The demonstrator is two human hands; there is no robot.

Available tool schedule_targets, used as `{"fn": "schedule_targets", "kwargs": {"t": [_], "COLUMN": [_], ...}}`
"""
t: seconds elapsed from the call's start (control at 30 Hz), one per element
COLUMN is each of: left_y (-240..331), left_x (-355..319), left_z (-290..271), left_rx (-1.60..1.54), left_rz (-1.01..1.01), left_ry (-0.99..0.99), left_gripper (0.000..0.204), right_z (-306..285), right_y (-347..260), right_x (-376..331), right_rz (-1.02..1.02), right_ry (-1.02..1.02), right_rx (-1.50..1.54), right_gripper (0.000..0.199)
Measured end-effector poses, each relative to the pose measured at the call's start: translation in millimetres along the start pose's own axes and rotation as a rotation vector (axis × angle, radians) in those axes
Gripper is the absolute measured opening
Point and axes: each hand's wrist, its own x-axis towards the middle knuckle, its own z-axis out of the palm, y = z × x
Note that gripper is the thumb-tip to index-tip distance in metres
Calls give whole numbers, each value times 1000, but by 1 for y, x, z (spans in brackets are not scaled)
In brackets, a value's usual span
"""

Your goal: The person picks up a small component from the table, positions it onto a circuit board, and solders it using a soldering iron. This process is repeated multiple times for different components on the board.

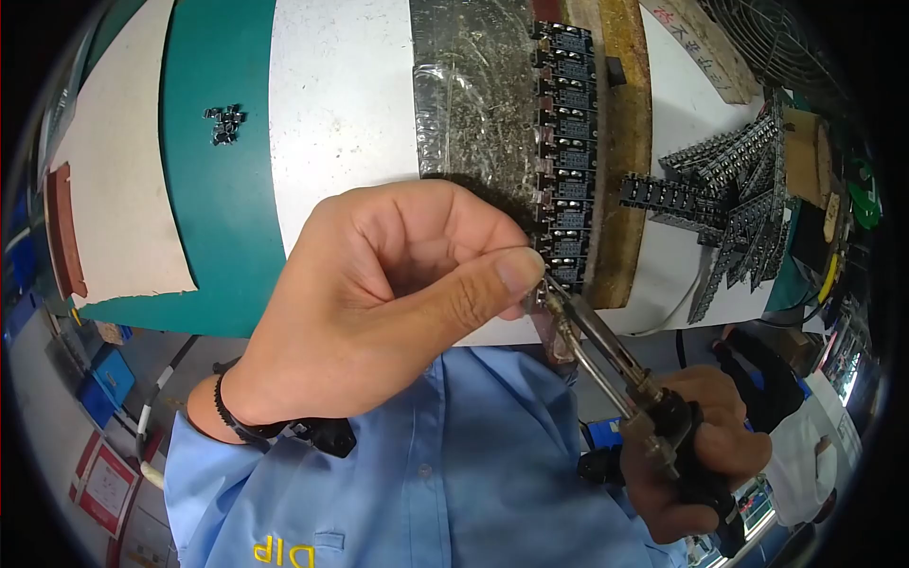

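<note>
My left hand [398, 293] is closed in a pinch, thumb against forefinger, at the near end of a strip of black circuit boards [571, 151]. Whatever lies between those fingertips is hidden or too small to name. In my right hand [701, 445] is a soldering gun [663, 402] with a black pistol grip and two slim metal tubes. Its tip points up and left, close beside my left thumb and the last board. The strip runs away from me in a row of black relay-like blocks, along a brown wooden-looking bar [625, 151].
Right of the bar lies a pile of similar board strips [739, 189]. Small black parts [224, 123] sit on the green mat [222, 256] at left. A fan grille [767, 43] and a marked wooden piece [701, 52] stand far right. Another person [800, 464] is at lower right.
</note>
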Motion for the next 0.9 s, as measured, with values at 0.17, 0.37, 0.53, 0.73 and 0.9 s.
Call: {"fn": "schedule_targets", "kwargs": {"t": [0.17, 0.37, 0.53, 0.73, 0.9], "left_y": [-19, 22, 26, 30, 8], "left_x": [6, 12, 4, -12, -18], "left_z": [-11, 56, 83, 77, 45], "left_rx": [26, 91, 70, 104, -51], "left_rz": [22, -101, -36, -45, 79], "left_ry": [5, 70, 68, 77, 6], "left_gripper": [17, 9, 10, 13, 18], "right_z": [11, -66, -143, -173, -116], "right_y": [25, 8, 16, 17, 2], "right_x": [-9, 0, 21, 32, 13], "right_rz": [-208, -154, -114, 108, 36], "right_ry": [110, 566, 905, 779, 929], "right_rx": [-56, -256, -375, -611, -480], "right_gripper": [48, 54, 44, 37, 43]}}
